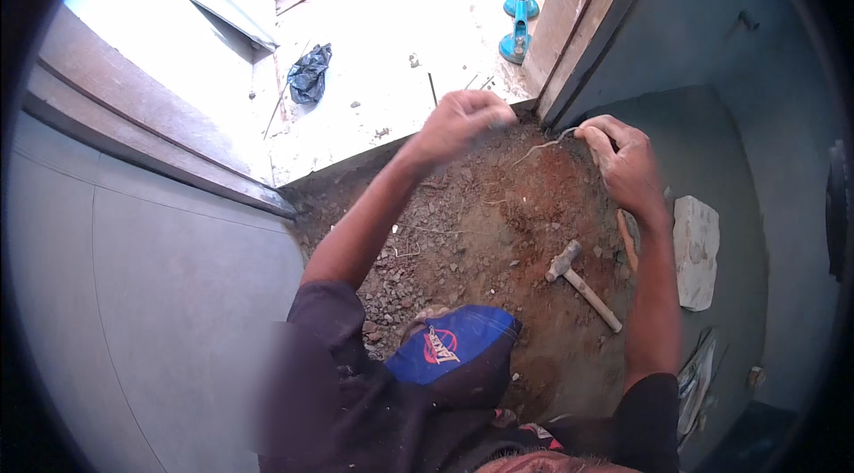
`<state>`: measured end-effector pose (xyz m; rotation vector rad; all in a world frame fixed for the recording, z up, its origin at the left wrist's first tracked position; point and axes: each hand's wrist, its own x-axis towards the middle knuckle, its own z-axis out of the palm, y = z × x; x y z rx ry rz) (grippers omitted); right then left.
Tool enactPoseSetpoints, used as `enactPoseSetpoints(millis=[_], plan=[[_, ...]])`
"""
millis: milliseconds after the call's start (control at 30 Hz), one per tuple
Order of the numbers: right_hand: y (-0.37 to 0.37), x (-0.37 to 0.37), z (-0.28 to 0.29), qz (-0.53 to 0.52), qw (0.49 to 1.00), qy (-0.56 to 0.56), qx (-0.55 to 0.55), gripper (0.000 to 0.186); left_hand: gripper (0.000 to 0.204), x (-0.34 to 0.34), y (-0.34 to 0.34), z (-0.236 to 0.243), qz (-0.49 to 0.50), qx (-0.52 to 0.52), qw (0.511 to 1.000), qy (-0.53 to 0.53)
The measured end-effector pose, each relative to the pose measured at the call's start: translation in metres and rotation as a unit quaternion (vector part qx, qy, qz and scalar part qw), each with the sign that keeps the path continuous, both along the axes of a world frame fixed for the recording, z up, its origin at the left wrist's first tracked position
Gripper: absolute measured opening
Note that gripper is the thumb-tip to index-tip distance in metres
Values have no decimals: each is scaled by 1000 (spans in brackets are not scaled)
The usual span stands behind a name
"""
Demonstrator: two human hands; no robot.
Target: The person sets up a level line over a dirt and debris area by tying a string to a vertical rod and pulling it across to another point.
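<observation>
My left hand (pixel 458 126), slightly blurred, is raised near the doorway with its fingers closed; I cannot make out what, if anything, it holds. My right hand (pixel 623 162) pinches a thin pale string (pixel 543 145) near the right door jamb, and the string dangles toward the left over the rubble floor (pixel 471 215). Below my right hand, a wooden-handled hammer (pixel 587 295) lies on the dirt beside another wooden handle (pixel 626 237), partly hidden by my forearm.
A pale slab (pixel 696 251) lies at the right. Beyond the threshold are a black plastic bag (pixel 310 73) and a teal double suction lifter (pixel 520 24). The left wooden frame (pixel 160 166) and right jamb (pixel 569 73) border the doorway, with grey walls (pixel 151 295) alongside.
</observation>
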<state>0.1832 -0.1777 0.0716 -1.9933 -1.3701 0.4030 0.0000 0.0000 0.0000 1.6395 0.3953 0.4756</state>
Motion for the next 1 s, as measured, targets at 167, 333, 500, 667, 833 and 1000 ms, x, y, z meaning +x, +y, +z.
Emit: enactPoseSetpoints(millis=[167,333,500,667,833,1000], plan=[[23,-16,-28,43,999,0,5,21,35,14,-14,-16,-63,-108,991,-56],[44,-16,-51,28,999,12,-33,24,35,12,3,-40,-52,18,995,85],[58,-17,-91,10,999,33,-35,26,18,-6,63,-35,162,298,939,54],[75,-35,-99,-4,997,78,-18,26,12,-16,116,-41,263,439,857,64],[95,-35,-132,-22,989,147,-20,26,20,2,143,-76,234,380,884,136],[100,-33,-190,-48,982,169,-67,24,26,15,158,-130,226,344,886,214]])
